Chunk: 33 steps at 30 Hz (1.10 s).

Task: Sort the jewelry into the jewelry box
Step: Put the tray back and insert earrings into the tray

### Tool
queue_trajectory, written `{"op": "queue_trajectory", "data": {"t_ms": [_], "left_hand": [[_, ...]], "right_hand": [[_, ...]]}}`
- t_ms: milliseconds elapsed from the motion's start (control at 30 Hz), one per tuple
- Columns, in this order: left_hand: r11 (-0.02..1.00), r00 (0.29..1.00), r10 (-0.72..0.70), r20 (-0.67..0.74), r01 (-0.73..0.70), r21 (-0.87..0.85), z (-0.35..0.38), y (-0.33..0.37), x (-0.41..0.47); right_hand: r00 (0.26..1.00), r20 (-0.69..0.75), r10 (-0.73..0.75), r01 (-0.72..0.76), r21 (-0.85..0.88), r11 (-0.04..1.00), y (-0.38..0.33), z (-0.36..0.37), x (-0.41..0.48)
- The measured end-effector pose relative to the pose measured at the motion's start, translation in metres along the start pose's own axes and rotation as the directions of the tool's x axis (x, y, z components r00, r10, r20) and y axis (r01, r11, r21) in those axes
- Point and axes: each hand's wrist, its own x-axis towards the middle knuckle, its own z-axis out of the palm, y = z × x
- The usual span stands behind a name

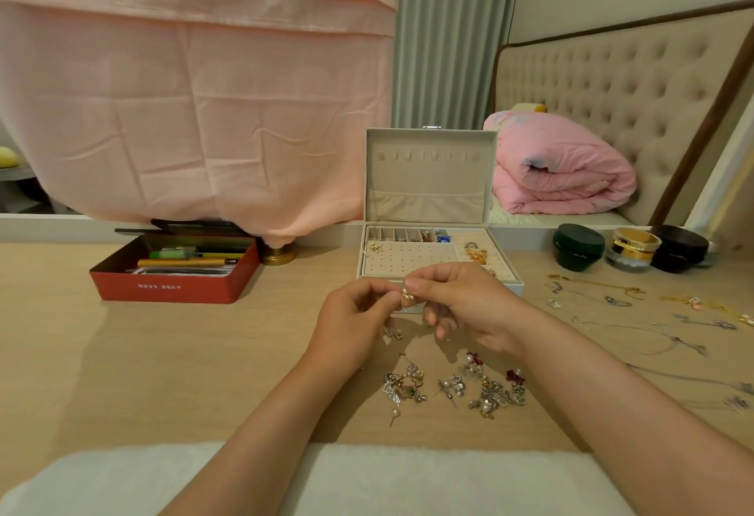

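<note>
Left hand (pixel 354 313) and right hand (pixel 463 300) pinch 1 pearl earring (pixel 406 297) hanging vertically, pendant down.

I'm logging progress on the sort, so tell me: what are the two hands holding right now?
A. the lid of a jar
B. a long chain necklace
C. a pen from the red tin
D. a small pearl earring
D: the left hand and the right hand pinch a pearl earring between their fingertips, just in front of the open jewelry box.
</note>
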Motion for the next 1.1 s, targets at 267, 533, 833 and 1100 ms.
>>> {"op": "queue_trajectory", "data": {"t_ms": [267, 533, 833, 1100], "left_hand": [[0.978, 0.994, 0.08, -0.079, -0.063, 0.201, -0.005, 0.003, 0.005], [0.781, 0.972, 0.237, -0.011, -0.184, 0.597, -0.032, 0.021, 0.061], [0.736, 0.989, 0.115, 0.091, -0.146, 0.661, -0.042, -0.017, 0.09], [0.731, 0.99, 0.086, 0.111, -0.138, 0.668, -0.034, -0.028, 0.098]], "right_hand": [[0.993, -0.058, -0.1, 0.091, -0.129, 0.987, -0.011, 0.009, -0.005], [0.902, -0.234, -0.362, 0.225, -0.462, 0.858, -0.035, -0.001, 0.038], [0.923, -0.058, -0.38, 0.189, -0.792, 0.581, -0.037, -0.004, 0.104], [0.928, -0.001, -0.372, 0.196, -0.849, 0.491, -0.028, -0.006, 0.119]]}}
